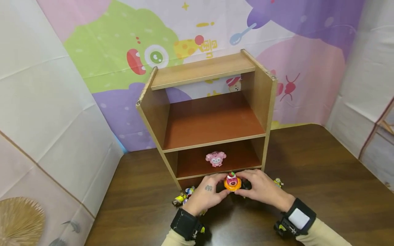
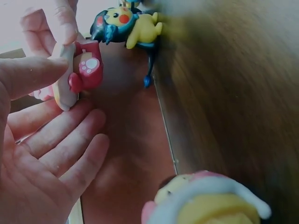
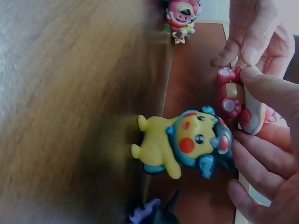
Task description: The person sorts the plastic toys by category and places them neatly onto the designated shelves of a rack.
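Both hands pinch a small toy figurine [image 1: 232,182] between thumbs and fingers, in front of the shelf's lower part. From the head view it is a pink character with a strawberry on top, set in an orange ring. The left hand [image 1: 207,192] grips its left side, the right hand [image 1: 263,187] its right side. Seen from the left wrist, its feet [image 2: 91,65] carry white paw prints and a pale rim lies behind them. A yellow figurine in a dark blue hood [image 3: 159,140], with red cheeks, stands close by the right hand in the right wrist view.
A wooden shelf unit [image 1: 213,145] stands on the dark brown table [image 1: 320,164]. On its middle board sits a pink figurine [image 1: 216,159]. More figurines [image 1: 181,197] stand left of the left hand, and a small yellow-green one [image 1: 278,182] stands beyond the right hand. A cartoon-print cloth [image 1: 117,44] hangs behind.
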A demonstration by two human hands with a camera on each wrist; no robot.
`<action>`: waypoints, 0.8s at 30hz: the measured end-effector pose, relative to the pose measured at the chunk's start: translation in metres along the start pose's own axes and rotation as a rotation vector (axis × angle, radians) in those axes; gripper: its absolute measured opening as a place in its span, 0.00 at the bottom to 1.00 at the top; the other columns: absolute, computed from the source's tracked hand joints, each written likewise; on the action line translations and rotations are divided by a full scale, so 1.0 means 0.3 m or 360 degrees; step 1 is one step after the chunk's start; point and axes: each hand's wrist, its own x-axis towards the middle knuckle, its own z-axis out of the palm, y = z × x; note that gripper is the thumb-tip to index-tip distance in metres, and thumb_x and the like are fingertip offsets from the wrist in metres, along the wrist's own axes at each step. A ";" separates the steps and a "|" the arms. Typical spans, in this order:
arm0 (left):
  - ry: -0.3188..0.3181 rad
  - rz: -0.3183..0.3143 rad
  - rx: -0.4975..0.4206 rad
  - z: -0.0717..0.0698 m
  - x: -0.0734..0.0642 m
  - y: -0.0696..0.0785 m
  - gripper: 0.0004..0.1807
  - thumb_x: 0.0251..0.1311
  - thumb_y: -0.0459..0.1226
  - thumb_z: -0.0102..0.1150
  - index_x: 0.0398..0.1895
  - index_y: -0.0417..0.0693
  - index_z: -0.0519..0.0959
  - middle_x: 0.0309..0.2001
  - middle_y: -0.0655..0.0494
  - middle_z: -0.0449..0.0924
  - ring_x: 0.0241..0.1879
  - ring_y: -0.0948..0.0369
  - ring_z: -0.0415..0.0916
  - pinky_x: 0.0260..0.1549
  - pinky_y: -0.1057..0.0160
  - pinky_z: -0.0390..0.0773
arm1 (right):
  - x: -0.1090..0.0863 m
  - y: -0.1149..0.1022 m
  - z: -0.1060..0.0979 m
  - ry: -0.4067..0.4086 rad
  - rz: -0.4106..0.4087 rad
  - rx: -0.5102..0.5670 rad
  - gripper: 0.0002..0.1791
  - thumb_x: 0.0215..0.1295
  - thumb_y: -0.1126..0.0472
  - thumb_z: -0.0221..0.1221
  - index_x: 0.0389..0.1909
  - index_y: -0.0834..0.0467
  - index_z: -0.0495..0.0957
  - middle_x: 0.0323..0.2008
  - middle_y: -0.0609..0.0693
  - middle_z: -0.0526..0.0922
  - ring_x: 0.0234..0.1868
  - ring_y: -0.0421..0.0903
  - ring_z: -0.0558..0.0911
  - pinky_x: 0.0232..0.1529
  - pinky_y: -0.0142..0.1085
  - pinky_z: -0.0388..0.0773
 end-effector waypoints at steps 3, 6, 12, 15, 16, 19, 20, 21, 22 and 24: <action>0.0012 0.0010 0.0007 -0.004 0.007 0.009 0.25 0.63 0.40 0.69 0.64 0.49 0.78 0.58 0.56 0.83 0.55 0.63 0.81 0.56 0.62 0.80 | 0.001 -0.001 -0.012 -0.0007 0.0018 0.0011 0.29 0.54 0.51 0.77 0.53 0.61 0.83 0.46 0.52 0.89 0.41 0.44 0.86 0.44 0.43 0.85; 0.0016 0.0017 -0.0001 -0.004 0.015 0.018 0.25 0.63 0.40 0.68 0.64 0.48 0.78 0.57 0.55 0.83 0.53 0.62 0.81 0.54 0.64 0.80 | -0.001 -0.003 -0.026 0.0023 0.0030 -0.0025 0.29 0.52 0.51 0.77 0.52 0.61 0.83 0.46 0.52 0.89 0.43 0.46 0.87 0.46 0.45 0.85; 0.0034 0.0042 -0.0043 -0.002 0.037 0.039 0.24 0.64 0.39 0.68 0.63 0.45 0.78 0.54 0.54 0.84 0.46 0.57 0.82 0.47 0.62 0.83 | -0.005 -0.005 -0.058 0.0066 0.0042 -0.0061 0.28 0.51 0.52 0.78 0.51 0.61 0.84 0.45 0.52 0.89 0.43 0.47 0.86 0.46 0.46 0.85; 0.0051 0.0040 -0.0071 -0.001 0.050 0.055 0.24 0.64 0.38 0.68 0.63 0.45 0.78 0.52 0.54 0.84 0.43 0.58 0.81 0.44 0.64 0.83 | -0.008 -0.001 -0.073 0.0076 0.0050 -0.0055 0.28 0.51 0.53 0.78 0.51 0.62 0.83 0.45 0.52 0.88 0.43 0.47 0.87 0.45 0.44 0.85; 0.0056 0.0039 -0.0082 -0.001 0.054 0.060 0.25 0.64 0.38 0.68 0.63 0.44 0.77 0.51 0.54 0.83 0.42 0.59 0.80 0.43 0.66 0.82 | -0.009 0.000 -0.077 0.0087 0.0053 -0.0047 0.28 0.51 0.54 0.78 0.51 0.62 0.83 0.45 0.53 0.88 0.42 0.47 0.87 0.44 0.44 0.85; 0.0070 0.0025 -0.0102 0.001 0.067 0.074 0.26 0.64 0.37 0.68 0.64 0.43 0.77 0.49 0.54 0.83 0.40 0.63 0.79 0.41 0.71 0.80 | -0.013 0.006 -0.085 0.0122 0.0060 -0.0021 0.28 0.51 0.55 0.78 0.51 0.63 0.82 0.45 0.53 0.88 0.42 0.48 0.87 0.44 0.44 0.86; 0.0071 0.0018 -0.0114 0.002 0.071 0.077 0.26 0.64 0.37 0.68 0.65 0.43 0.77 0.49 0.53 0.83 0.40 0.64 0.79 0.41 0.72 0.80 | -0.014 0.008 -0.087 0.0134 0.0059 -0.0007 0.28 0.51 0.56 0.78 0.52 0.63 0.82 0.45 0.54 0.88 0.42 0.48 0.87 0.43 0.44 0.86; 0.0073 0.0012 -0.0121 0.003 0.073 0.078 0.26 0.64 0.37 0.68 0.65 0.43 0.77 0.49 0.53 0.83 0.40 0.64 0.79 0.41 0.72 0.79 | -0.015 0.009 -0.088 0.0143 0.0059 0.0009 0.28 0.51 0.56 0.78 0.52 0.63 0.82 0.45 0.54 0.88 0.41 0.48 0.87 0.43 0.44 0.86; 0.0073 0.0007 -0.0128 0.005 0.078 0.080 0.26 0.64 0.37 0.68 0.65 0.43 0.77 0.49 0.53 0.83 0.40 0.65 0.79 0.41 0.73 0.79 | -0.016 0.012 -0.090 0.0151 0.0058 0.0021 0.28 0.51 0.57 0.78 0.52 0.63 0.82 0.44 0.53 0.88 0.41 0.48 0.87 0.43 0.44 0.86; 0.0072 0.0002 -0.0155 0.008 0.086 0.083 0.26 0.64 0.36 0.68 0.65 0.42 0.76 0.51 0.51 0.83 0.41 0.64 0.81 0.42 0.72 0.80 | -0.017 0.017 -0.093 0.0164 0.0060 0.0043 0.28 0.51 0.58 0.78 0.52 0.63 0.82 0.45 0.53 0.88 0.40 0.47 0.87 0.43 0.44 0.86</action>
